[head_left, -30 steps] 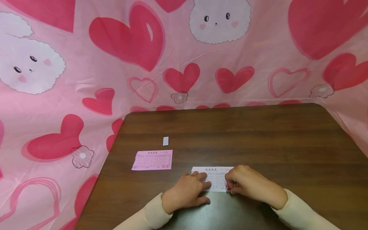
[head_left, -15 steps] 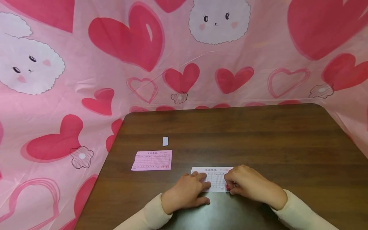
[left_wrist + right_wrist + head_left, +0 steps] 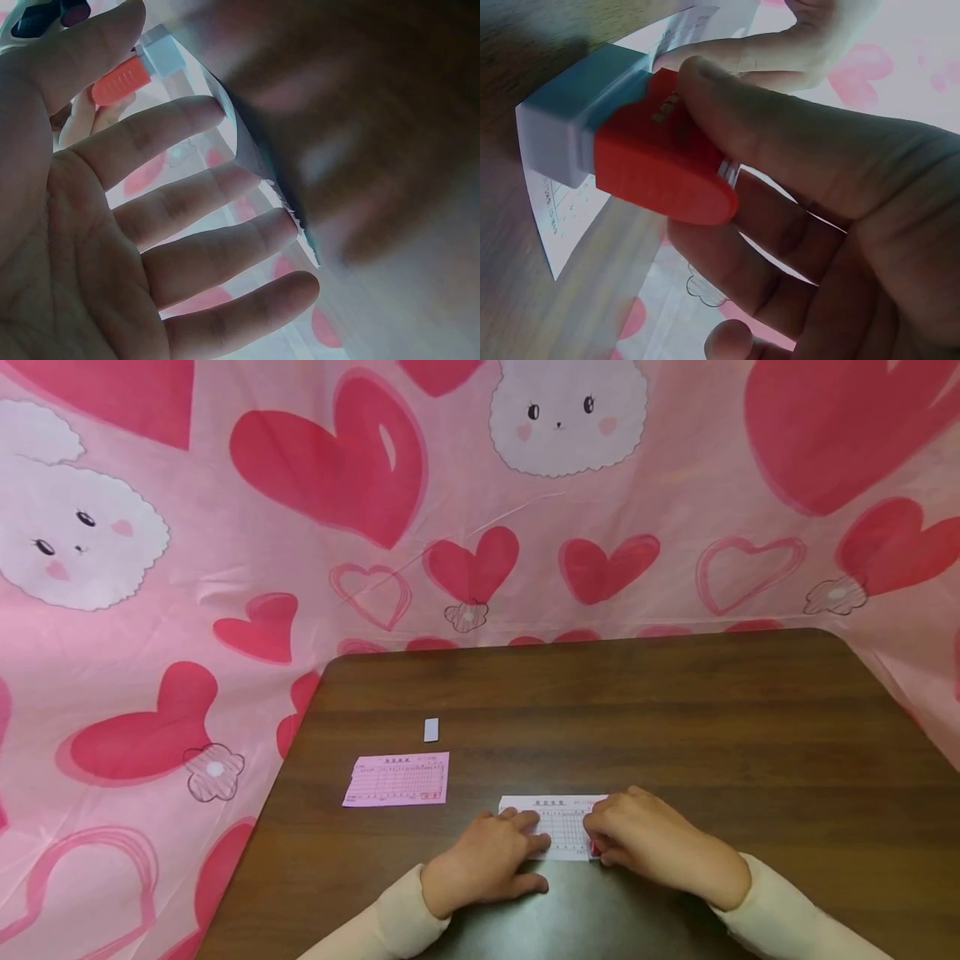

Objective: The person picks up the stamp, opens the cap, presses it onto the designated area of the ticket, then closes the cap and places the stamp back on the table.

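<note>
My right hand (image 3: 656, 839) grips a red stamp (image 3: 664, 154) between thumb and fingers. The stamp's pale, translucent base (image 3: 577, 112) stands against the right end of a white printed form (image 3: 562, 831); in the head view the fingers cover most of it. My left hand (image 3: 483, 860) lies on the left part of the same form, fingers spread and nearly straight, holding it flat. In the left wrist view the fingertips (image 3: 289, 225) touch the paper's torn edge, and the red stamp (image 3: 124, 79) shows beyond them.
A pink printed form (image 3: 397, 779) with a ragged left edge and a red stamped box lies to the left on the brown wooden table (image 3: 637, 710). Behind that form sits a small white rectangular piece (image 3: 431, 730). A pink heart-patterned cloth (image 3: 472, 468) hangs around the table's back and sides.
My right hand has shifted very slightly left over the stamp, and less red shows under the fingers. The left hand and both forms stay in place.
</note>
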Tool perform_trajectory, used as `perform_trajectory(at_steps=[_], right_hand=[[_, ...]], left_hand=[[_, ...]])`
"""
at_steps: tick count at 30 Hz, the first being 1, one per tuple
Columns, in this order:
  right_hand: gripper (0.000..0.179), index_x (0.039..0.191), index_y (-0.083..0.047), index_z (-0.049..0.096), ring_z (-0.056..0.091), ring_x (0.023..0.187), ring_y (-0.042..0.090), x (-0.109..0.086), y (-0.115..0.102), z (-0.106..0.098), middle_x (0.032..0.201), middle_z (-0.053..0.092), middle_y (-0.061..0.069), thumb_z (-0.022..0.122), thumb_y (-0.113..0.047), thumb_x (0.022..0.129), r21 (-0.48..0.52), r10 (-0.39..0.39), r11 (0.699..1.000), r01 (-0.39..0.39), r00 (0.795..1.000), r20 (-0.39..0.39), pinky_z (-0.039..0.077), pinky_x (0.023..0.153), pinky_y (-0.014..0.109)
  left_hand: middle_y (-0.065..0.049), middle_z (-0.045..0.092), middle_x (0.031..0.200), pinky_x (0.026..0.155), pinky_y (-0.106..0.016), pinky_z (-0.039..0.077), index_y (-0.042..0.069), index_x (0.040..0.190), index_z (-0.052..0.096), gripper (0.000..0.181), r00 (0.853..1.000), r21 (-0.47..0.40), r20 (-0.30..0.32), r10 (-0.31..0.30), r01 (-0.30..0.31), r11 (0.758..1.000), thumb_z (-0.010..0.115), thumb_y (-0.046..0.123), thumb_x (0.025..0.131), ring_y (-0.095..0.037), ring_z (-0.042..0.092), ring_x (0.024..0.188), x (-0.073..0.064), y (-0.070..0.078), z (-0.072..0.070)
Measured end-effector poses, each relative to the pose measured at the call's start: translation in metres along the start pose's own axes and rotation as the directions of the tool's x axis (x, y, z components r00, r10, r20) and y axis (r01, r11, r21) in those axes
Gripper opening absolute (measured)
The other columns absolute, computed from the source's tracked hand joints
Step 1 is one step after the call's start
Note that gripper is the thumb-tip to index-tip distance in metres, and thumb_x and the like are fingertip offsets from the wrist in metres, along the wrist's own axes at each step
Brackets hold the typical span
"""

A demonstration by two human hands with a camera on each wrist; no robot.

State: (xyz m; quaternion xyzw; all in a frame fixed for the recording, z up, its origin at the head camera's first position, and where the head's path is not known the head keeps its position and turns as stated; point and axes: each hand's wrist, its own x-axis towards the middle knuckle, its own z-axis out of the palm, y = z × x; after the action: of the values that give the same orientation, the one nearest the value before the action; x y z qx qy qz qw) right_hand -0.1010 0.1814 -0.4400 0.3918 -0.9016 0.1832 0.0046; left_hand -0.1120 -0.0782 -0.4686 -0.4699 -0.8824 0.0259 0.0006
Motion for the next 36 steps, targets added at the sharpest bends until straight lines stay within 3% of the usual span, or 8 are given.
perform_trajectory(at_steps=[15, 25, 31, 36], right_hand=[[0.052, 0.071, -0.029, 0.049, 0.039, 0.065, -0.005, -0.002, -0.003, 0.001, 0.07, 0.039, -0.023, 0.098, -0.014, 0.067, -0.028, 0.007, 1.0, -0.007, 1.0, 0.01, 0.026, 0.07, 0.031], [0.054, 0.071, -0.027, 0.048, 0.037, 0.065, -0.004, -0.002, 0.0, 0.001, 0.07, 0.037, -0.022, 0.098, -0.008, 0.064, -0.025, -0.015, 1.0, 0.015, 1.0, 0.004, 0.028, 0.071, 0.03], [0.05, 0.073, -0.028, 0.049, 0.034, 0.066, -0.006, -0.004, 0.001, -0.004, 0.071, 0.038, -0.022, 0.097, -0.012, 0.071, 0.033, -0.054, 0.998, 0.058, 0.992, -0.116, 0.026, 0.071, 0.027], [0.048, 0.076, -0.029, 0.05, 0.036, 0.068, -0.007, -0.007, 0.007, -0.015, 0.073, 0.042, -0.022, 0.096, -0.014, 0.075, 0.074, -0.035, 0.996, 0.053, 0.975, -0.22, 0.028, 0.071, 0.027]], left_hand=[[0.005, 0.066, 0.111, 0.068, -0.031, 0.05, 0.029, 0.11, 0.075, 0.037, 1.0, -0.001, 0.0, -0.01, 0.01, 1.0, 0.076, 0.06, 0.089, -0.011, 0.063, 0.091, 0.0, 0.002, -0.001], [0.005, 0.065, 0.106, 0.065, -0.03, 0.048, 0.029, 0.106, 0.074, 0.036, 1.0, 0.011, 0.011, -0.011, 0.011, 1.0, 0.075, 0.061, 0.09, -0.011, 0.062, 0.088, 0.002, 0.002, -0.004], [0.006, 0.064, 0.104, 0.065, -0.03, 0.048, 0.029, 0.105, 0.074, 0.035, 1.0, 0.012, 0.013, -0.012, 0.012, 1.0, 0.075, 0.06, 0.091, -0.011, 0.062, 0.088, 0.002, 0.002, -0.005], [0.005, 0.064, 0.105, 0.065, -0.03, 0.048, 0.029, 0.106, 0.074, 0.034, 1.0, 0.007, 0.013, -0.013, 0.013, 1.0, 0.074, 0.06, 0.091, -0.011, 0.063, 0.088, 0.002, 0.002, -0.004]])
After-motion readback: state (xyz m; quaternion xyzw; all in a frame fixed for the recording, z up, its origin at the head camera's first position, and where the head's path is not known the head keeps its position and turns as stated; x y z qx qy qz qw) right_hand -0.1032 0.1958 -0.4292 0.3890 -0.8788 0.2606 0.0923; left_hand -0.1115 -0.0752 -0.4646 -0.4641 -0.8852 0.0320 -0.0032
